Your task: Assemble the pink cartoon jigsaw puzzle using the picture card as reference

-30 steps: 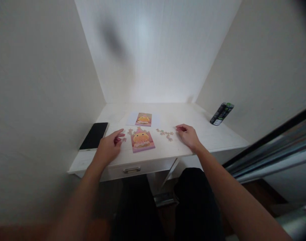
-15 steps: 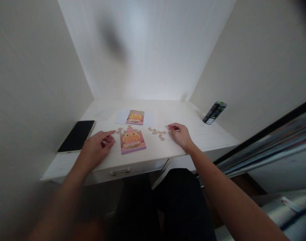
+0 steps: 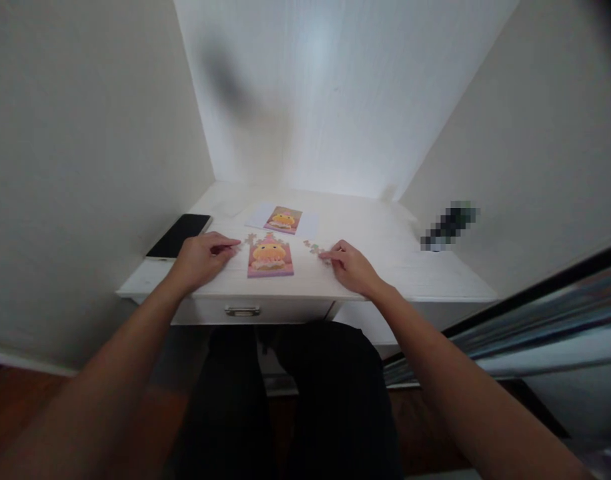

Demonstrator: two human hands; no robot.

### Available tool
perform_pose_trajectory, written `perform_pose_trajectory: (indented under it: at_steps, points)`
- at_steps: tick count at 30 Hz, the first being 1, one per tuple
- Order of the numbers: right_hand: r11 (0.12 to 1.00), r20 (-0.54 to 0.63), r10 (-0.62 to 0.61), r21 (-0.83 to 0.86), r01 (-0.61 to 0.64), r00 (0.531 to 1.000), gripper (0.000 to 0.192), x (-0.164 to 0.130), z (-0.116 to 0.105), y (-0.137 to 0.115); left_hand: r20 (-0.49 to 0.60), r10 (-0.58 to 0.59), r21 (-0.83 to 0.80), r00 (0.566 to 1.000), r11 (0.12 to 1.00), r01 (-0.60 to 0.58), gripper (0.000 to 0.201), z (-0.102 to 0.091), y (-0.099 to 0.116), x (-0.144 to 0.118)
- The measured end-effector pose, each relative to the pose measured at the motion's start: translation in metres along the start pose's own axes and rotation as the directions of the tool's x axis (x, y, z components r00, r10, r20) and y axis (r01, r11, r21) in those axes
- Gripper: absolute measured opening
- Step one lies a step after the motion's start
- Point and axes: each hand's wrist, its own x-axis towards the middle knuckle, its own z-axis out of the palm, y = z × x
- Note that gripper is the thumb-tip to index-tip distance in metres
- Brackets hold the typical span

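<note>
A partly assembled jigsaw puzzle (image 3: 269, 259) lies on the white desk, with a yellow character on pink and an uneven top edge. Just left of it is my left hand (image 3: 205, 259), thumb and index finger drawn together near a few loose pieces (image 3: 250, 238); whatever is between the fingertips is hidden. To the right of the puzzle, my right hand (image 3: 351, 268) has its thumb and index finger closed on a puzzle piece among several loose puzzle pieces (image 3: 314, 248). Behind the puzzle, a picture card (image 3: 284, 219) with the same character rests on white paper (image 3: 309, 225).
A dark tablet or phone (image 3: 179, 236) lies at the desk's left side. Toward the right stands a dark can, pixelated (image 3: 448, 227). Walls enclose the desk at left, back and right. A drawer with a metal handle (image 3: 242, 311) is under the front edge.
My right hand has moved left onto the loose pieces, its fingers closing. The fingers of my left hand have come together beside the puzzle. The camera view has shifted.
</note>
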Motion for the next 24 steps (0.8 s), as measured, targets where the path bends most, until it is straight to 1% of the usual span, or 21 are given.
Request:
perform_pose_trajectory:
  at_steps: [4, 7, 10, 14, 16, 21, 24]
  points:
    - [0.998, 0.111, -0.049, -0.020, 0.052, 0.993, 0.034, 0.007, -0.005, 0.003, 0.002, -0.024, -0.036, 1.000, 0.999, 0.024, 0.032, 0.000, 0.002, -0.001]
    - [0.996, 0.185, -0.085, -0.011, 0.089, 0.979, 0.029, 0.018, -0.012, 0.009, 0.005, -0.023, -0.019, 1.000, 1.000, 0.023, 0.034, 0.000, 0.004, -0.002]
    - [0.997, 0.232, -0.073, -0.020, 0.079, 0.970, 0.025, 0.030, -0.016, 0.016, 0.009, -0.034, 0.000, 0.999, 0.999, 0.034, 0.034, 0.000, 0.006, -0.002]
    - [0.998, 0.289, -0.044, -0.033, 0.056, 0.956, 0.019, 0.038, -0.018, 0.019, 0.054, -0.058, -0.005, 0.997, 0.998, 0.058, 0.034, 0.001, 0.004, -0.002]
    - [0.998, 0.291, -0.033, -0.034, 0.045, 0.956, 0.018, 0.039, -0.019, 0.017, 0.064, -0.068, -0.031, 0.996, 0.997, 0.070, 0.034, 0.002, 0.003, -0.002]
    - [0.999, 0.252, 0.043, -0.021, -0.039, 0.967, 0.016, 0.035, -0.023, 0.007, 0.079, -0.108, -0.127, 0.991, 0.985, 0.117, 0.034, 0.003, 0.002, -0.001]
    - [0.999, 0.214, 0.050, -0.007, -0.050, 0.976, 0.013, 0.032, -0.023, 0.001, 0.084, -0.107, -0.139, 0.991, 0.983, 0.118, 0.035, 0.003, 0.003, 0.001]
